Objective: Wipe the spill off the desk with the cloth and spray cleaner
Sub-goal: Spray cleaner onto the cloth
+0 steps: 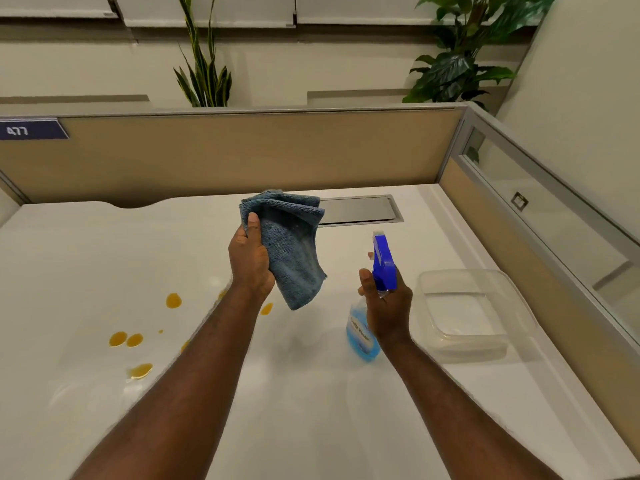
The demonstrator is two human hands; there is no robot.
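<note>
My left hand (pixel 250 261) holds a folded blue-grey cloth (pixel 292 251) up above the white desk (pixel 311 393), the cloth hanging down from my fingers. My right hand (pixel 388 306) grips the neck of a spray bottle (pixel 362 336) with blue liquid and a blue trigger head (pixel 383 258), its nozzle pointing away from me. Several orange spill drops (pixel 173 300) lie on the desk to the left, with more drops (pixel 125 339) nearer me and a larger smear (pixel 140 371). One drop (pixel 266 308) lies just under the cloth.
A clear plastic container (pixel 467 313) stands on the desk at the right of the bottle. A grey metal cable hatch (pixel 360 209) sits at the back of the desk. Tan partition walls (pixel 242 154) close the back and right sides.
</note>
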